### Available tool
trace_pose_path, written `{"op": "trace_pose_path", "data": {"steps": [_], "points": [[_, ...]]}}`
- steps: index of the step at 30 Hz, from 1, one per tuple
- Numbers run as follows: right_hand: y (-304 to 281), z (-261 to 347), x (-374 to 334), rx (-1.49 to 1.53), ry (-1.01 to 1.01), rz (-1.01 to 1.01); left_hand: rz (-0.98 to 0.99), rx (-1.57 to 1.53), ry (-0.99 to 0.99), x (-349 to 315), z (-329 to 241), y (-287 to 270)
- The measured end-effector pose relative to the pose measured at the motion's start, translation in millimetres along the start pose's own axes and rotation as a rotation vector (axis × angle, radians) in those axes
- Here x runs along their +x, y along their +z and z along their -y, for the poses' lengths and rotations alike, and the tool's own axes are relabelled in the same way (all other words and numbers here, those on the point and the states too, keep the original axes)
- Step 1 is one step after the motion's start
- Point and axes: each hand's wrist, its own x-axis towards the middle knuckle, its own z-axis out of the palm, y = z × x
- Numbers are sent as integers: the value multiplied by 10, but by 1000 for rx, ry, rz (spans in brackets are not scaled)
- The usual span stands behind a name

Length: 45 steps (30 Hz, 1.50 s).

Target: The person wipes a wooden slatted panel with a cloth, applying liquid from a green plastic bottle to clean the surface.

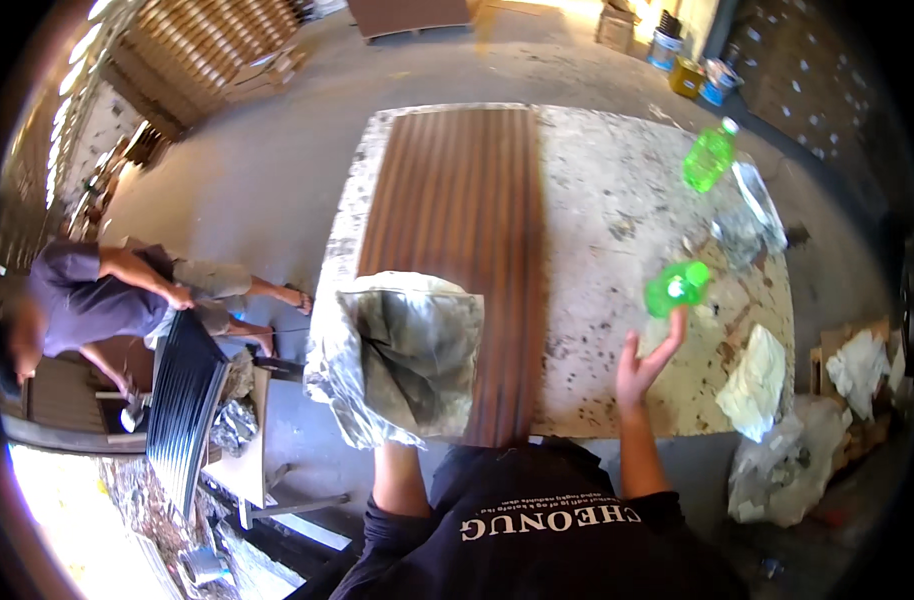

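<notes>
A brown ribbed panel (457, 180) with dark stripes lies lengthwise on the stained white table (607, 210). Over its near left part is a crumpled grey-white cloth (417, 350), stained and folded. My left forearm runs up beneath this cloth, which hides my left hand and its fingers. On the right, my right hand (645, 372) is open, thumb and finger apart, its fingertip at the lower edge of a green plastic bottle (672, 290). That bottle leans or lies tilted; whether the finger touches it I cannot tell.
Another green bottle (709, 158) with a white cap is at the far right, near clear plastic wrapping (745, 235). White crumpled cloth (755, 382) sits at the right edge, above a plastic bag (789, 465) of scraps. Leftward, a person (112, 300) holds a dark ribbed panel (182, 400).
</notes>
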Motion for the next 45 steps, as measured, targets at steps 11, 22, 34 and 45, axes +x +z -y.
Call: {"op": "trace_pose_path", "data": {"steps": [11, 22, 34, 45], "points": [[-328, -1347, 576, 444, 369, 92, -138, 1452, 319, -78, 981, -680], [-231, -1061, 424, 338, 344, 52, -9, 1949, 577, 362, 1143, -968], [161, 462, 8, -457, -105, 1370, 179, 1272, 420, 877, 1205, -761], [123, 1180, 374, -771, 8, 1354, 268, 125, -45, 898, 1314, -1646]]}}
